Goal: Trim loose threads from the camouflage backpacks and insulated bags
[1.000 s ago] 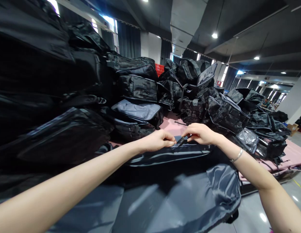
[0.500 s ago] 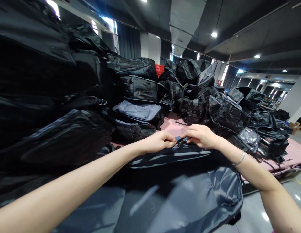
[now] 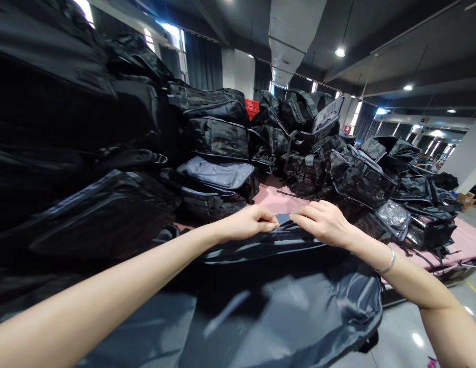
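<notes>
A large black bag [image 3: 284, 312] lies open before me, its shiny grey lining facing up and creased at the right end. At its far edge, my left hand [image 3: 252, 223] is closed in a pinch on the dark fabric. My right hand [image 3: 325, 223], with a silver bracelet at the wrist, pinches the same edge a short way to the right. A short dark strip of fabric runs between the two hands. My fingers cover exactly which piece of the edge each one grips.
Black camouflage backpacks are piled on the left [image 3: 107, 214] and behind [image 3: 218, 138], several unzipped. More bags [image 3: 360, 179] lie along the pink tabletop [image 3: 466, 237] to the right. A red crate [image 3: 252, 108] stands behind them. Grey floor [image 3: 402, 327] shows at the lower right.
My right hand has shifted slightly right and down along the bag's far edge, and its wrist has turned. My left hand stays nearly in place. The dark strip between them lies flatter.
</notes>
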Demonstrator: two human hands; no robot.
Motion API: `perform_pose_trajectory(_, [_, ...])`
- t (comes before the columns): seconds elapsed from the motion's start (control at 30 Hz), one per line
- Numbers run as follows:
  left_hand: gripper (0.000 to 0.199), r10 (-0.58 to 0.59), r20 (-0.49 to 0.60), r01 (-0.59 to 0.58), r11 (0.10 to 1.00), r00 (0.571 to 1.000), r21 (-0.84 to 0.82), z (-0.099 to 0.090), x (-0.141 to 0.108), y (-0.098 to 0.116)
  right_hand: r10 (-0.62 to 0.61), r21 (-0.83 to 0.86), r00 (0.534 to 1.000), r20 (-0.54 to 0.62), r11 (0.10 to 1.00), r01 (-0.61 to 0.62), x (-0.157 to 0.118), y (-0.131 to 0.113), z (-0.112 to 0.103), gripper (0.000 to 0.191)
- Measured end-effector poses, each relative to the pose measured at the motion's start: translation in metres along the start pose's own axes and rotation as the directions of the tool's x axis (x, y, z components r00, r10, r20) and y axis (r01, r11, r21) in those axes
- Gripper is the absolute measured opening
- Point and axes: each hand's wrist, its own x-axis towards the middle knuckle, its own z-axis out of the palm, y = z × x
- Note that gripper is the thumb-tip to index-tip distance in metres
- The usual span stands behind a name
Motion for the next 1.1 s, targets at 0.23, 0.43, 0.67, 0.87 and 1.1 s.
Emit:
perform_pose_trajectory(0.23, [0.036, -0.004, -0.012, 0.004, 1.000, 1.000, 0.001, 0.001, 0.001, -0.002, -0.051, -0.097, 0.998, 0.019, 0.994, 0.053, 0.001, -0.008, -0.007, 0.015])
perform_pose_trajectory(0.43, [0.038, -0.011, 0.004, 0.011, 1.000, 1.000, -0.015, 0.001, 0.000, -0.002, -0.037, -0.032, 0.994, 0.101, 0.999, 0.040, -0.002, -0.005, -0.005, 0.020])
perform_pose_trajectory(0.67, [0.036, -0.004, 0.013, 0.004, 1.000, 1.000, -0.012, 0.002, -0.003, 0.001, 0.026, 0.196, 0.977, 0.212, 0.978, -0.069, 0.000, 0.012, 0.004, 0.016])
perform_pose_trajectory(0.87, [0.032, 0.021, 0.052, -0.021, 1.000, 0.998, -0.007, 0.003, -0.005, 0.002, -0.025, 0.546, 0.943, 0.333, 0.820, -0.171, 0.004, 0.034, 0.018, 0.018])
perform_pose_trajectory(1.1, [0.031, 0.038, 0.050, -0.040, 0.999, 0.998, 0.028, 0.004, -0.006, 0.000, 0.001, 0.675, 0.946, 0.324, 0.701, -0.231, 0.004, 0.028, 0.035, 0.019])
